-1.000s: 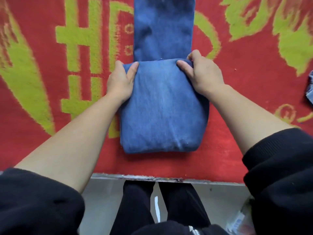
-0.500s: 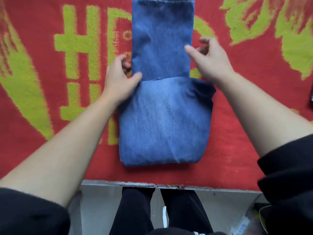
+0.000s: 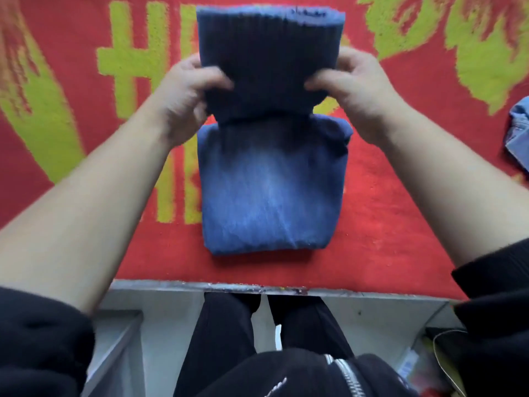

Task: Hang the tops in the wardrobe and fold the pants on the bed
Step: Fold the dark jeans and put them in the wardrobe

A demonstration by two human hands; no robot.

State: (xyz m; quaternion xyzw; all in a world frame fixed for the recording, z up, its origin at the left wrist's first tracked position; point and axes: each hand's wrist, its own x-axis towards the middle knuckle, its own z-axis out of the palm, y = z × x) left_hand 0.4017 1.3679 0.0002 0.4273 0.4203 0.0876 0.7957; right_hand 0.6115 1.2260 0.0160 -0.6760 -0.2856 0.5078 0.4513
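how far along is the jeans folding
Done: the near part of the jeans lies folded on the red blanket. In hand: left hand and right hand grip the far section, raised. Left: lay it down; another denim piece waits at right.

Blue jeans (image 3: 272,196) — half-folded, far end raised.

Strip of red blanket (image 3: 386,262) at 6 o'clock of the folded jeans (image 3: 269,196) is bare right up to the bed edge (image 3: 257,287). At 12, the left hand (image 3: 186,96) and right hand (image 3: 357,90) flank the lifted flap. Another denim piece (image 3: 519,130) sits way out at 3.
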